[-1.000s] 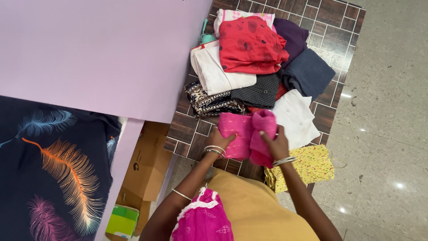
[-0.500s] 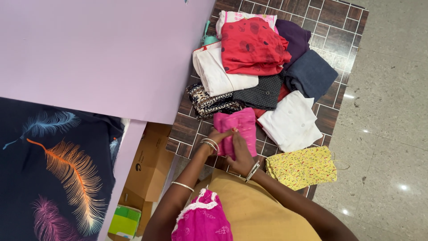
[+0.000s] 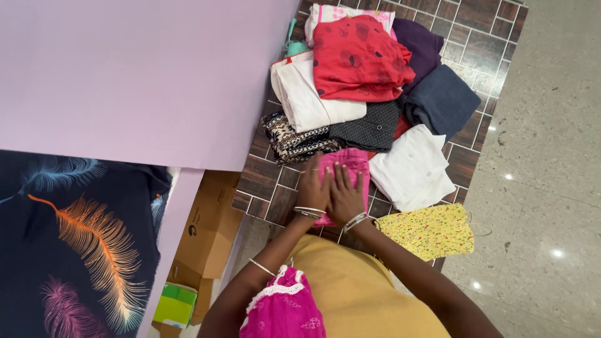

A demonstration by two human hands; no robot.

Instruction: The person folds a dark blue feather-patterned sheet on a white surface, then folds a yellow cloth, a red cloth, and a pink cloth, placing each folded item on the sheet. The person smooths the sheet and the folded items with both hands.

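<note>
A person is pressing both hands flat, side by side, onto a folded pink garment lying at the near edge of a brown tiled counter. The left hand is resting with fingers spread and released over the garment's left half, bangles at the wrist; the right hand is lying just beside it, palm down and likewise released, covering most of the cloth so that only its far end and right edge are showing. Neither hand is clenching or gripping the fabric.

Folded clothes are crowding the counter around the pink piece. A black-and-white patterned garment is lying just to its left, a white buttoned shirt just to its right, and a dark dotted garment is touching its far end. Beyond these, a cream folded cloth, a red printed top, a purple garment and a dark blue garment are sitting in overlapping piles. A yellow floral cloth is lying at the counter's near right corner, partly overhanging the edge.

To the left, a lilac panel is filling the upper view, with a dark feather-print fabric below it and a cardboard box on the floor beside the counter.
</note>
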